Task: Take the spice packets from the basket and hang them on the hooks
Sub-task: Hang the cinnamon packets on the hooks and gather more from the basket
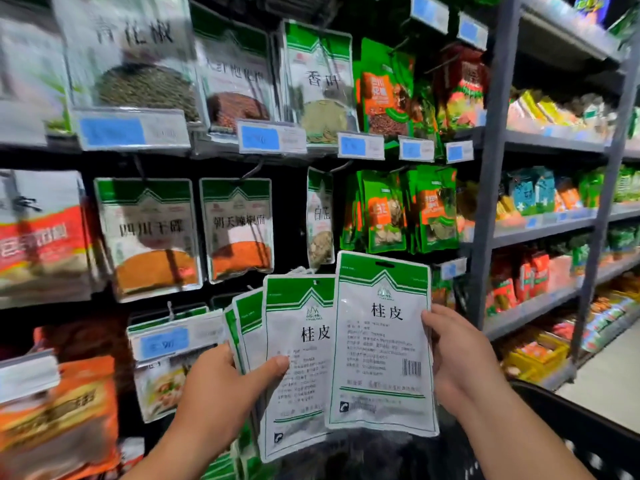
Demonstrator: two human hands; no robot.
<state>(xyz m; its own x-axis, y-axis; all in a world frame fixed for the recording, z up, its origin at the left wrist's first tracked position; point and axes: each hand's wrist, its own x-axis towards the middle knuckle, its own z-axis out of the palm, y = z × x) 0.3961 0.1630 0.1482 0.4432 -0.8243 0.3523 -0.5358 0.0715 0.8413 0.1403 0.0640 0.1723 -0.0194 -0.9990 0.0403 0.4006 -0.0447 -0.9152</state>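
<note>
Spice packets (381, 341), flat white plastic pouches with green tops, are held up before the hanging display in the head view; none of these is on a hook yet, so I judge all their hanging is left. The left hand (221, 386) pinches a fan of three, thumb across the front one; the right hand (460, 355) grips a fourth by its right edge; four counted, more may hide behind. The black mesh basket (595, 441) sits lower right, contents unseen; thin metal hooks (254, 169) above carry other packets.
</note>
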